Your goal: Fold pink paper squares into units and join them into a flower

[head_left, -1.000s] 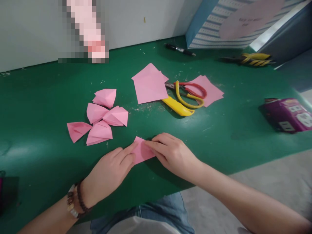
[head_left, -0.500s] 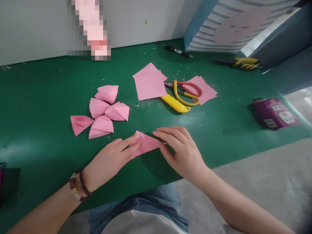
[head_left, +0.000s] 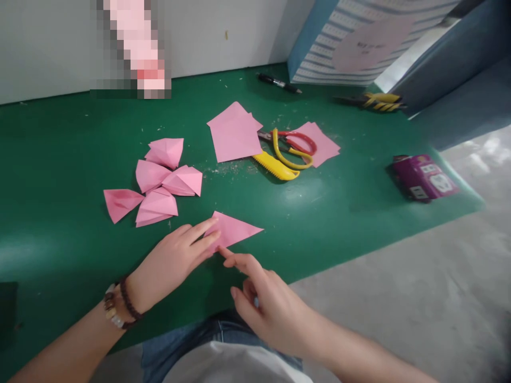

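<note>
A pink paper folded into a triangle point(head_left: 233, 230) lies near the front edge of the green table point(head_left: 59, 159). My left hand point(head_left: 175, 260) lies flat with its fingers stretched out, the fingertips pressing the triangle's left corner. My right hand point(head_left: 263, 303) is just below the triangle, its index finger pointing at the paper's lower edge while the other fingers curl in. It holds nothing.
Several folded pink pieces point(head_left: 159, 181) lie to the left. Flat pink sheets point(head_left: 235, 135), scissors point(head_left: 291, 146) and a yellow knife point(head_left: 275, 166) sit behind. A pen point(head_left: 278, 83), pliers point(head_left: 377, 100), a purple box point(head_left: 421, 178) and a blue striped bag point(head_left: 359, 42) are further back and right.
My right hand slid off the pink paper and pulled back toward me, uncovering the whole folded triangle. My left hand stayed pressing its left corner.
</note>
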### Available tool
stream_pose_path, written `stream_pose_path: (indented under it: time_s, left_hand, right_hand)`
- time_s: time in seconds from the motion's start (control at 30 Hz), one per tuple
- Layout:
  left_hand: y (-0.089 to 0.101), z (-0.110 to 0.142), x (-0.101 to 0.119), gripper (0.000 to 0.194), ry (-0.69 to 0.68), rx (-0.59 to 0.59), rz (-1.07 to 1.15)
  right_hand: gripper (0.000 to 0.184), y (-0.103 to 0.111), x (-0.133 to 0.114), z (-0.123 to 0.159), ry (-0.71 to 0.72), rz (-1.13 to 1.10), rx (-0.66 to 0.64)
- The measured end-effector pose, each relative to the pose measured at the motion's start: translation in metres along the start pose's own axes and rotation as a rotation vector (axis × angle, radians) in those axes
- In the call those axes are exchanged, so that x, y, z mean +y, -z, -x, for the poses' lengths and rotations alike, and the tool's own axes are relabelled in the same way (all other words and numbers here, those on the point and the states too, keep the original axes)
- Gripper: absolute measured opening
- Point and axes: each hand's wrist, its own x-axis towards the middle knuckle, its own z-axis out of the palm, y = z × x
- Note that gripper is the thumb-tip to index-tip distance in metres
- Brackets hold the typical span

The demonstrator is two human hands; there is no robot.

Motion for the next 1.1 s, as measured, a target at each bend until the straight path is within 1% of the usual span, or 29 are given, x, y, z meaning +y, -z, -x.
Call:
stream_pose_path:
  time_s: [0.1, 0.23, 0.3, 0.4, 0.57, 0.63, 0.73, 0.8, 0.87, 1.0, 1.1]
  left_hand:
    - [0.001, 0.001, 0.0, 0.035, -0.015, -0.027, -0.044]
    - [0.002, 0.002, 0.001, 0.053, -0.02, -0.039, -0.071]
    - [0.001, 0.002, 0.0, 0.054, -0.015, -0.041, -0.067]
    - [-0.001, 0.003, -0.001, 0.053, -0.012, -0.082, -0.087]
    - [0.0, 0.003, -0.001, 0.063, -0.008, -0.115, -0.103]
    - [0.001, 0.003, -0.001, 0.062, -0.014, -0.117, -0.08]
    - [0.003, 0.002, -0.001, 0.054, -0.018, -0.103, -0.05]
    - [0.002, 0.002, -0.002, 0.047, -0.024, -0.084, -0.036]
    - [0.001, 0.002, -0.003, 0.045, -0.039, -0.065, -0.036]
    - [-0.001, 0.003, -0.004, 0.055, -0.039, -0.051, -0.098]
    - [-0.001, 0.004, -0.004, 0.057, -0.047, -0.097, -0.112]
  right_hand:
    - [0.048, 0.006, 0.002, 0.005, -0.044, -0.017, 0.024]
    - [0.045, 0.008, 0.004, 0.009, -0.057, -0.056, 0.049]
    - [0.044, 0.006, 0.005, 0.008, -0.042, -0.073, 0.051]
    - [0.041, 0.004, 0.006, 0.005, -0.03, -0.087, 0.056]
    - [0.033, 0.013, 0.011, 0.007, -0.094, -0.105, 0.101]
    - [0.032, 0.018, 0.015, 0.012, -0.122, -0.109, 0.126]
    - [0.032, 0.023, 0.018, 0.019, -0.152, -0.103, 0.164]
    - [0.034, 0.022, 0.017, 0.021, -0.143, -0.097, 0.18]
    - [0.037, 0.02, 0.014, 0.019, -0.101, -0.104, 0.166]
    - [0.038, 0.014, 0.009, 0.008, -0.025, -0.104, 0.121]
    - [0.037, 0.018, 0.012, 0.007, -0.072, -0.092, 0.159]
